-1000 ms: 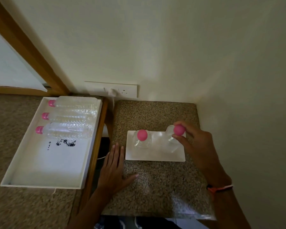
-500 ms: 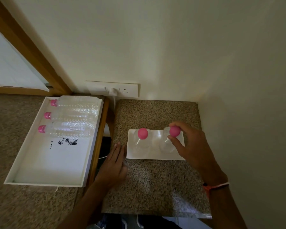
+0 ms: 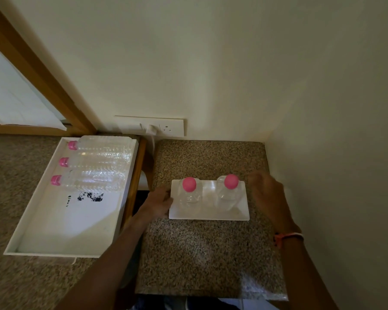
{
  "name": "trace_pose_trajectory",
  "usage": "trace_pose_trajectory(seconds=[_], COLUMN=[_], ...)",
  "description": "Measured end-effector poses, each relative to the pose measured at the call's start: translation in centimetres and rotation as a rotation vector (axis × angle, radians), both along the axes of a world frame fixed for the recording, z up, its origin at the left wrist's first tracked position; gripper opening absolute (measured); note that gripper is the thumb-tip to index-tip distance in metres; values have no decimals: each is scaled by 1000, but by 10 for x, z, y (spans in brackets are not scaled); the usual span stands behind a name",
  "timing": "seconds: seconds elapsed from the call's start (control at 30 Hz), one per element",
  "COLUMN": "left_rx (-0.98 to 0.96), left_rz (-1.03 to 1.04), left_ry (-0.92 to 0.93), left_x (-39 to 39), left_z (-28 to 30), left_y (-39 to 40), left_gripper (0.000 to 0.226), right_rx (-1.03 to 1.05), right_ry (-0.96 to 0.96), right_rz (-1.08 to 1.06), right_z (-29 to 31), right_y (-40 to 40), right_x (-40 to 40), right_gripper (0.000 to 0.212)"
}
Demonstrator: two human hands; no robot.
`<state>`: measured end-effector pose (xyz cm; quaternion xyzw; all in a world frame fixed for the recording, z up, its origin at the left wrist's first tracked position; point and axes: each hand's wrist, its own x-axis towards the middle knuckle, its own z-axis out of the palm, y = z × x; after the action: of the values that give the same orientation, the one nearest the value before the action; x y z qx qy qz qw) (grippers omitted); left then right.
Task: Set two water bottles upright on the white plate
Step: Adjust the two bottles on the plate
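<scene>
Nearest you, both of your forearms reach forward over a speckled granite side table [image 3: 199,253]. Your left hand [image 3: 158,203] rests at the left edge of the white plate [image 3: 208,214], fingers loosely curled and touching or just beside its rim, gripping nothing you can be sure of. Your right hand [image 3: 266,193] hovers just beside the plate's right end, blurred, fingers spread open and empty, clear of the bottles.

On the plate, two clear water bottles with pink caps stand upright, side by side: the left bottle [image 3: 189,195] and the right bottle [image 3: 229,192]. Neither is touched.

The placing step looks finished. The next move calls only for drawing both hands away without nudging the plate.

Farther left, a white tray [image 3: 61,231] holds three spare bottles [image 3: 94,166] lying flat. Beyond, a wall socket [image 3: 166,127] sits on the cream wall.
</scene>
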<state>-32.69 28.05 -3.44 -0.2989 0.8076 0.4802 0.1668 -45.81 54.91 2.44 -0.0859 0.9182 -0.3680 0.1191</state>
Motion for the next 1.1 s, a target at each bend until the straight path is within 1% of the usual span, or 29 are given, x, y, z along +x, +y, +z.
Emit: trace_pose_trajectory(seconds=[0.07,0.1,0.13,0.2,0.33,0.57,0.7,0.9,1.1], left_rx=[3,25,43,44,28,4,-145,-196,-177], left_rz=[9,31,48,61,76,54,-14,-24,19], left_ry=[-15,-19,-24,-27,-10,57,91,96,56], left_x=[-1,0,1,2,2,1,-6,-11,-13], left_z=[-4,-5,-7,-10,-10,-10,-15,-18,-22], left_y=[3,5,6,6,7,15,19,27,26], left_gripper=[50,52,54,55,55,50,43,45,48], right_rx=[209,239,209,113,54,28,17,36,77], right_ry=[-247,-352,-429,-493,-469,-445,-422,-416,-328], right_rz=[39,68,67,9,-32,-41,-47,-73,-99], right_z=[-30,-40,-47,-56,-63,-68,-69,-65,-68], right_y=[1,1,1,2,3,9,14,18,23], right_x=[-2,0,3,10,13,12,8,3,2], right_gripper=[29,33,37,42,36,30,31,33,20])
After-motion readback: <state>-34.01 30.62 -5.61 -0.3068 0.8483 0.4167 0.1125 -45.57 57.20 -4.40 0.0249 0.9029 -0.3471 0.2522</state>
